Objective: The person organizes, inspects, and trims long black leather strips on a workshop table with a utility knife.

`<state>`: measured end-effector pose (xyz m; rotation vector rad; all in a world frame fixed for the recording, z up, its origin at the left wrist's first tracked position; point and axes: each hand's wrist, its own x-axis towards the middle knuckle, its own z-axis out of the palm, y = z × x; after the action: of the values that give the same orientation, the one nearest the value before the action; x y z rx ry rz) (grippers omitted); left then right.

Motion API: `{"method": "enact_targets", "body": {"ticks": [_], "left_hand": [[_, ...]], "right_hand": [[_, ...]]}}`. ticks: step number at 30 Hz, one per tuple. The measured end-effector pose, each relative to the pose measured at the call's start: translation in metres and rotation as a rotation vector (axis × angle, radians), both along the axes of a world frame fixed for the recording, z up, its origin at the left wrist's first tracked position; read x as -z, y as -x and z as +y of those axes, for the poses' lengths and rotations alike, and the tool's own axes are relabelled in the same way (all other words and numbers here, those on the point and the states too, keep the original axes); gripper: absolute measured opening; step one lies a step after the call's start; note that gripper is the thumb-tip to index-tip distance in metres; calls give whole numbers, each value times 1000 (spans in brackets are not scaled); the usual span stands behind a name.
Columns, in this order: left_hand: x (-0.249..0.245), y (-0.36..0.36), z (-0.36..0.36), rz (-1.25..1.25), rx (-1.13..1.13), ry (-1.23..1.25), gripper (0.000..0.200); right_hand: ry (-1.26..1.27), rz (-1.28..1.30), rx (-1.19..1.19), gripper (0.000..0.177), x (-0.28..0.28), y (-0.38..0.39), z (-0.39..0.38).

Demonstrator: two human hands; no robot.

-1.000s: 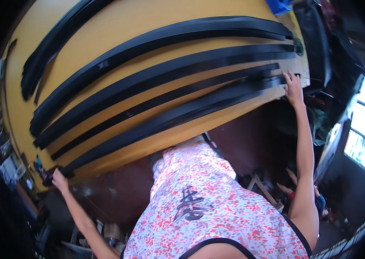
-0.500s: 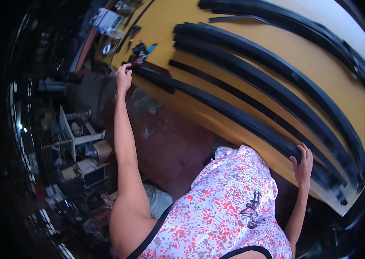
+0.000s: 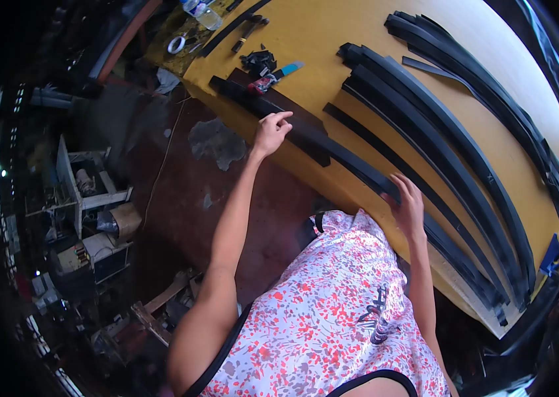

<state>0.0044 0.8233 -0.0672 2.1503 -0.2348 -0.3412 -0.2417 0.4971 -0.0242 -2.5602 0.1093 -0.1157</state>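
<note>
A long black strip (image 3: pixel 352 159) lies along the near edge of the yellow table (image 3: pixel 332 79), partly over a dark flat board (image 3: pixel 302 116). My left hand (image 3: pixel 270 135) rests at the strip's near edge beside that board, its fingers loosely bent and apart. Farther right, my right hand (image 3: pixel 409 206) lies over the same strip, with fingers stretched out and thumb spread. To the left of my left hand are a red-and-grey item (image 3: pixel 263 84), a blue-handled tool (image 3: pixel 288 70) and a heap of black scraps (image 3: pixel 259 62).
Behind the strip lie more black strips (image 3: pixel 425 126) in bundles, with another bundle (image 3: pixel 484 83) at the far side. A hammer (image 3: pixel 250 33), a white tape roll (image 3: pixel 175 45) and a bottle (image 3: pixel 208 16) sit at the left. A wooden frame (image 3: pixel 97 195) stands on the floor.
My left hand has moved right along the strip from its left end. My right hand has come left along it, so the hands are closer together. The view has shifted too.
</note>
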Motion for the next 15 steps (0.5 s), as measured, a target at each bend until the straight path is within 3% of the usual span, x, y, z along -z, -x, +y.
{"method": "enact_targets", "body": {"ticks": [2, 5, 9, 13, 15], "left_hand": [[-1, 1, -8, -204, 196, -159, 32], [2, -16, -9, -286, 340, -259, 28], [-27, -44, -12, -141, 422, -179, 20], [-56, -62, -25, 253, 448, -57, 12], [-56, -68, -29, 309, 446, -11, 11]], "right_hand": [[-14, -11, -19, 49, 3, -27, 23], [3, 89, -57, 45, 13, -52, 30], [-84, 186, -21, 37, 6, -63, 31], [-73, 228, -35, 35, -5, -62, 32], [-88, 241, -4, 35, 0, -60, 31]]}}
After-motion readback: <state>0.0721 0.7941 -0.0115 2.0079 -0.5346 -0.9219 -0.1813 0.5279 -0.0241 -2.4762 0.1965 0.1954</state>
